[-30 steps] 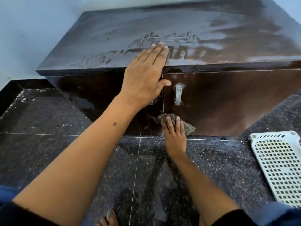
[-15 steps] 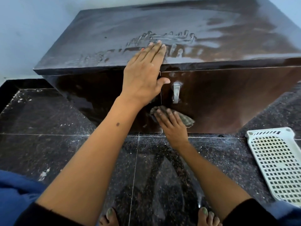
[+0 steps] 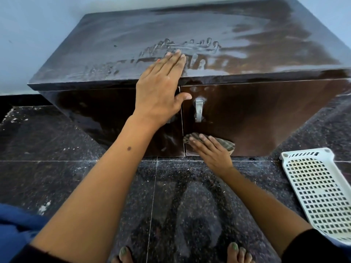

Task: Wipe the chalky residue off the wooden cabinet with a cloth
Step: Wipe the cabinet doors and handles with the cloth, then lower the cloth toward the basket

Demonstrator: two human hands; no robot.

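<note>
Dark brown wooden cabinet (image 3: 266,114), chalk-smeared on top, is standing on the speckled black tile floor (image 3: 57,177). The left hand (image 3: 159,88) is lying flat, fingers straight, over its top front edge. The right hand (image 3: 210,152) is pressing a striped grey cloth (image 3: 227,144) with straight fingers against the right door's lower corner.

Glossy dark wooden cabinet (image 3: 266,114), metal handle (image 3: 198,110), checked cloth (image 3: 227,144)

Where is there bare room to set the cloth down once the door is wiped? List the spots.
Free: the back of the cabinet top, beyond the left hand, though chalky; the dark floor tiles left of the left arm. Crowded: the front edge under the left hand, the right door's foot where the right hand presses the cloth, and the floor under the white perforated tray.
</note>
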